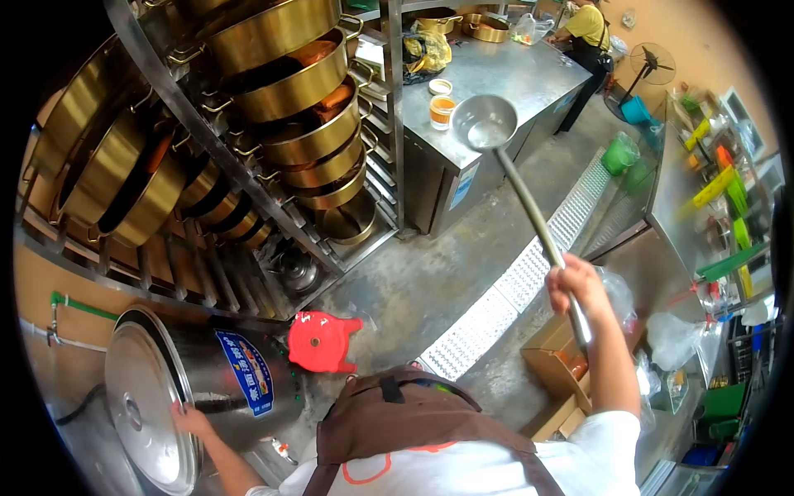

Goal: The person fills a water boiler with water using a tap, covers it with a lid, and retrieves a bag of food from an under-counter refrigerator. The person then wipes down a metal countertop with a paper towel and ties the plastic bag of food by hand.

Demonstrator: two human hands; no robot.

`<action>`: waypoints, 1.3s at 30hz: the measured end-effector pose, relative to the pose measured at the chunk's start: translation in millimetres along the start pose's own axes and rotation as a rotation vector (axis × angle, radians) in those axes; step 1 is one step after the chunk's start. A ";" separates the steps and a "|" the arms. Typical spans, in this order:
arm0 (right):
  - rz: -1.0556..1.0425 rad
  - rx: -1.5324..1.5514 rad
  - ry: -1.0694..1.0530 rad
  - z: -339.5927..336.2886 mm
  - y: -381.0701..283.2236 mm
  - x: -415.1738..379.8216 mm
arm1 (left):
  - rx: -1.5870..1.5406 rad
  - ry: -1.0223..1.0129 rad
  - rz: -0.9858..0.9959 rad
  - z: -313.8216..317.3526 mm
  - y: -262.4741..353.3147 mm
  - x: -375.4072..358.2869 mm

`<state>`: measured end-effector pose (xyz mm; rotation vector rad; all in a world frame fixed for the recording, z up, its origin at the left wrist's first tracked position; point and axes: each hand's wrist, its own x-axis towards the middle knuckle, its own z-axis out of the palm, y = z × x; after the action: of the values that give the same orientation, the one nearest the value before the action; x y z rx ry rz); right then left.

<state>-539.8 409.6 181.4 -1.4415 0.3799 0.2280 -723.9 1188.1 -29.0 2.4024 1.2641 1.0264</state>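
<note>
Right hand [572,281] grips a raised, empty long-handled ladle [486,122]; left hand [190,420] rests on the stockpot's closed lid [142,405] (nothing scooped yet, apparently).

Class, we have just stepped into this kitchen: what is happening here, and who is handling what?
A person in a brown apron stands beside a large steel pot. Their left hand rests on the rim of its lid, while the right hand grips the long handle of a steel ladle with its bowl raised away from the body. A red stool stands on the floor next to the pot. A rack of gold pans rises behind. Another person works at the far counter.
</note>
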 end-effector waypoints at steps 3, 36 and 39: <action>-0.096 0.011 0.008 -13.3 -6.2 47.4 | -0.089 -0.104 0.025 3.4 32.4 -46.2; -0.113 -0.072 0.047 -2.6 -43.0 202.9 | -0.059 -0.717 -0.178 -11.6 6.7 -245.5; -0.119 -0.065 0.037 -7.2 -40.0 210.3 | -0.115 -0.760 -0.238 -4.2 -5.7 -251.5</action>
<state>-332.3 381.8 136.3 -1.5287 0.3173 0.1184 -825.7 991.2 -148.0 2.1413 1.1084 0.0767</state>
